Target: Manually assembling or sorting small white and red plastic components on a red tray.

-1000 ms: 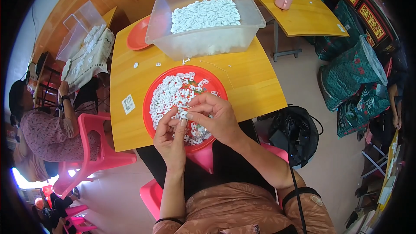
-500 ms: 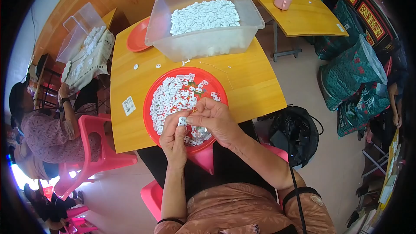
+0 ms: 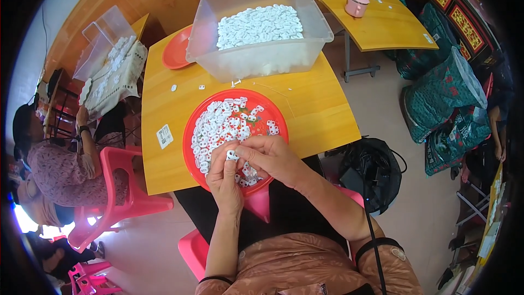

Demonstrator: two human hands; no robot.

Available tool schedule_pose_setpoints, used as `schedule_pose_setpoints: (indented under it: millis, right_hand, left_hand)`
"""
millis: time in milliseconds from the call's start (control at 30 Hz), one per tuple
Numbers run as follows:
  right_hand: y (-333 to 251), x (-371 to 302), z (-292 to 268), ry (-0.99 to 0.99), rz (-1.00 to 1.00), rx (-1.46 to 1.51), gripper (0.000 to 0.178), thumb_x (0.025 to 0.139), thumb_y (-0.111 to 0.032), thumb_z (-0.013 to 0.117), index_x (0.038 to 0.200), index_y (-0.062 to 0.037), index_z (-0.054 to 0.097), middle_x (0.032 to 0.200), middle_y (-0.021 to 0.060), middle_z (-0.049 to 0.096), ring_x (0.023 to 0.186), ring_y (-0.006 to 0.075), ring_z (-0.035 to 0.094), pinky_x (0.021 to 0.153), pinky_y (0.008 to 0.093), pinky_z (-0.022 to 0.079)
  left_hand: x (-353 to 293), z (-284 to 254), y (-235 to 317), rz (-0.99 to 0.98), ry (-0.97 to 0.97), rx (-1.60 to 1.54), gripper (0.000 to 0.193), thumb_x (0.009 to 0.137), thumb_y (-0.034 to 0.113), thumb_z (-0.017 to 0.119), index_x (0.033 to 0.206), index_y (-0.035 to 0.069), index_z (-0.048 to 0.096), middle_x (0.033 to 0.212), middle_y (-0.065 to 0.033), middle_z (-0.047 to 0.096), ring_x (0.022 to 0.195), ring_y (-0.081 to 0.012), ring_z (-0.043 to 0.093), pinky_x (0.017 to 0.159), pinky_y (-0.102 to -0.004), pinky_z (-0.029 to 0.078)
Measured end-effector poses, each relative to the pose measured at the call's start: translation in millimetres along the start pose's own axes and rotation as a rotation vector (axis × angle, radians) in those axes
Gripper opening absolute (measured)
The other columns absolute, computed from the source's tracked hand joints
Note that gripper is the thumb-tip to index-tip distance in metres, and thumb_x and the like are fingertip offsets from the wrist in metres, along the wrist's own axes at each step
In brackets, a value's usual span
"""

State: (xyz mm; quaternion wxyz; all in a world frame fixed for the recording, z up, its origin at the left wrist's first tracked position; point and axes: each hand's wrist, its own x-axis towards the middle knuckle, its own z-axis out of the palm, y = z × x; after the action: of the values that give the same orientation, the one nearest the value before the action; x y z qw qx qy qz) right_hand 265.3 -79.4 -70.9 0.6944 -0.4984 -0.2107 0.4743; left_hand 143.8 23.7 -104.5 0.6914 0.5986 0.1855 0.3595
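Observation:
Over the near part of a round red tray [image 3: 187, 131], my left hand [image 3: 224, 180] pinches a small white plastic piece [image 3: 231, 155] with dark spots or holes between thumb and fingers. My right hand [image 3: 273, 158] is closed beside it, its thumb and fingertips pressed together against the piece's right side. Whatever those fingertips hold is hidden. Many similar white pieces [image 3: 213, 125], some with red dots, are heaped in the tray, mostly to the left. A few clear bits [image 3: 250, 173] show under my hands.
A big translucent bin [image 3: 256, 61] of white pieces stands behind the tray, beside a red plate [image 3: 176, 52]. Loose pieces lie on the yellow table [image 3: 319, 109]. A pink cup [image 3: 357, 4] sits on another table. Green sacks [image 3: 445, 93] and a black bag [image 3: 376, 180] are at right; a seated person [image 3: 65, 169] is at left.
My right fingers have come down and flattened toward the white piece; they were raised and curled before. The left hand still pinches the piece, which has turned slightly. The whole view has shifted a little.

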Motion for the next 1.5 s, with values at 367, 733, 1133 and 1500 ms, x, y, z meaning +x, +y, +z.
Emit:
schedule_pose_setpoints:
  millis: [367,733,1133,1500]
  right_hand:
    - [4.0,-0.7,-7.6,-0.083,0.063,0.218,0.023,0.106,-0.021,0.064,0.096,-0.0015,0.071,0.076,-0.0017,0.062,0.056,-0.0001,0.047,0.048,0.0179,0.035]
    - [-19.8,-12.5,12.0,-0.113,-0.395,-0.534,0.017,0.107,-0.015,0.061,0.112,0.0016,0.058,0.082,0.0095,0.063,0.075,0.0163,0.062,0.069,0.035,0.051]
    - [-17.8,-13.6,13.0,-0.192,-0.069,-0.048,0.022,0.112,-0.018,0.052,0.109,0.0021,0.06,0.07,0.0014,0.052,0.064,0.0086,0.05,0.059,0.0286,0.044]
    - [-7.6,-11.8,16.6,-0.045,-0.582,-0.837,0.026,0.104,-0.02,0.061,0.113,0.0017,0.05,0.068,0.0193,0.064,0.065,0.0379,0.069,0.055,0.0458,0.052]
  left_hand:
    - [7.8,-3.4,15.2,-0.064,-0.118,0.079,0.029,0.105,0.011,0.061,0.13,-0.002,0.07,0.129,-0.0104,0.065,0.121,-0.0189,0.06,0.105,-0.0325,0.047]
    - [5.6,-7.9,17.6,-0.046,-0.065,-0.165,0.036,0.104,0.023,0.067,0.125,-0.005,0.071,0.129,-0.0123,0.064,0.117,-0.0212,0.062,0.103,-0.0358,0.049]
    - [5.3,-11.4,21.7,0.187,-0.12,0.181,0.04,0.104,0.033,0.067,0.122,-0.002,0.074,0.121,-0.0165,0.069,0.116,-0.0257,0.064,0.103,-0.0376,0.048]
    - [0.0,-4.4,20.7,-0.057,-0.005,-0.161,0.039,0.106,0.027,0.064,0.12,-0.008,0.072,0.123,-0.0148,0.067,0.117,-0.0246,0.063,0.103,-0.0375,0.048]
